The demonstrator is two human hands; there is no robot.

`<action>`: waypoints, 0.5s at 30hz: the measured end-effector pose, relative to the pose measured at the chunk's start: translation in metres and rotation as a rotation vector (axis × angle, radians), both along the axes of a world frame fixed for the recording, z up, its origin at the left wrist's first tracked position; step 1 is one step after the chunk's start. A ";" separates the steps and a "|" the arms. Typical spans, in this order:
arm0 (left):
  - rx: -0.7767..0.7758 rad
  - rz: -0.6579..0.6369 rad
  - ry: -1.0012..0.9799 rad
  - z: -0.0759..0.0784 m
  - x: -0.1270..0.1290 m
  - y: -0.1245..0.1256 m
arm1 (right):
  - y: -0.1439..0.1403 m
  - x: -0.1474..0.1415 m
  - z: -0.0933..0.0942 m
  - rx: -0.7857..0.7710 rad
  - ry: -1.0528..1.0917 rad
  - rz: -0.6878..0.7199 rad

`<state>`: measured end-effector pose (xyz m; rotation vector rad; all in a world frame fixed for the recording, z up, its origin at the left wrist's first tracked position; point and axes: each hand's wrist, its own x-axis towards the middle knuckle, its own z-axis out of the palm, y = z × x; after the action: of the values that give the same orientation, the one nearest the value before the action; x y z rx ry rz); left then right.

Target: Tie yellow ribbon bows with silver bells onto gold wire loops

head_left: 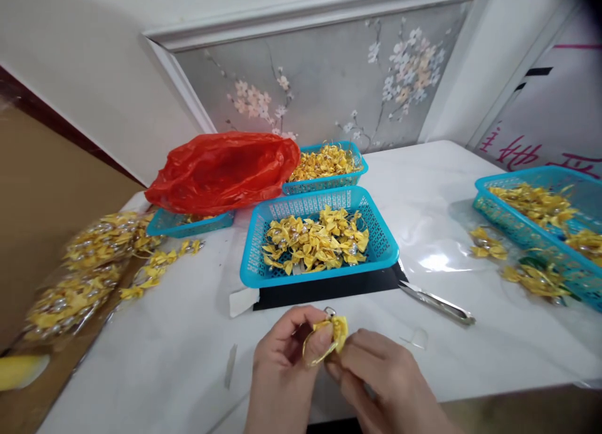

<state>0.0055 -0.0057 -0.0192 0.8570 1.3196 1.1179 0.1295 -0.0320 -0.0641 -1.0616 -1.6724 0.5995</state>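
Observation:
My left hand point(285, 362) pinches a yellow ribbon bow point(339, 332) between thumb and fingers, above the near part of the table. A thin gold cord loops from the bow over my left thumb, and a small silvery piece shows at its top. Closed against the bow's lower right side, my right hand point(388, 374) grips its edge; those fingertips are partly hidden. Just beyond my hands stands a blue basket point(251, 252) holding a pile of similar yellow bows point(315, 239) with silvery beads. A pair of metal thread snips point(437, 302) lies to the right.
Behind are another blue basket point(360, 161) of bows and a red plastic bag point(221, 170) over a third basket. Bagged bows point(89, 252) lie left. More bows point(536, 277) lie beside the basket point(517, 224) at right. A black strip point(324, 291) lies before the middle basket.

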 end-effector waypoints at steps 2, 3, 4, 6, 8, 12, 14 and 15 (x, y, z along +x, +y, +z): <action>-0.015 0.005 0.025 0.000 -0.002 0.000 | -0.001 0.015 0.003 -0.200 0.021 0.119; -0.013 0.003 0.035 0.000 -0.003 -0.001 | -0.001 0.022 0.005 -0.296 0.045 0.116; -0.004 0.007 0.043 0.000 -0.002 -0.002 | -0.001 0.030 0.007 -0.371 0.071 0.069; 0.036 0.021 0.052 0.000 -0.001 -0.003 | 0.001 0.040 0.011 -0.448 0.122 0.000; 0.073 0.017 0.051 -0.001 0.001 -0.004 | 0.003 0.041 0.013 -0.491 0.149 0.045; 0.077 -0.068 0.009 -0.001 -0.003 -0.003 | 0.005 0.029 0.015 -0.583 0.235 0.126; 0.054 -0.095 -0.046 -0.001 -0.006 -0.003 | 0.004 0.024 0.015 -0.630 0.317 0.079; 0.049 -0.103 -0.081 -0.001 -0.008 -0.004 | 0.003 0.022 0.015 -0.646 0.340 0.048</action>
<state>-0.0020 -0.0100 -0.0199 0.8960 1.1731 1.0966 0.1518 -0.0294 -0.0489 -1.2757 -1.2266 1.3308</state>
